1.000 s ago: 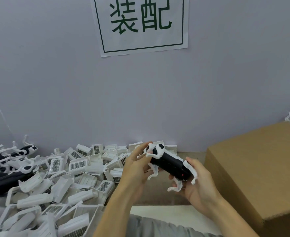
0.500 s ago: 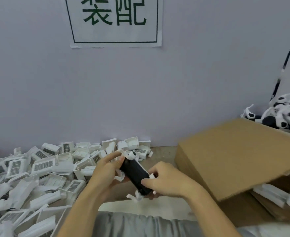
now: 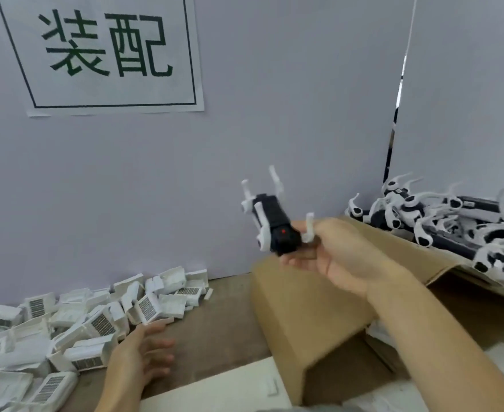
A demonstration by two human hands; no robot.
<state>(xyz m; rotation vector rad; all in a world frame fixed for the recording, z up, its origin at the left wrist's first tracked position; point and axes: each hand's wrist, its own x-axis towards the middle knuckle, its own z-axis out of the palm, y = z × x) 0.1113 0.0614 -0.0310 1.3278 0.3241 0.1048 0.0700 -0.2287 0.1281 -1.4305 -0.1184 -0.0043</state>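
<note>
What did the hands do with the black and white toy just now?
The left hand let go and dropped toward the white parts. The right hand alone lifted the toy rightward over the cardboard box. Parts and box stayed put.

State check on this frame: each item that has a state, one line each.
black-and-white assembly: held in the air, white legs up.
right hand: grips the assembly's lower end.
left hand: open, holds nothing, low over the table.
cardboard box: flap open.
white parts: loose heap on the table.
finished assemblies: piled at right, behind the flap.
sign: flat on the wall.
</note>
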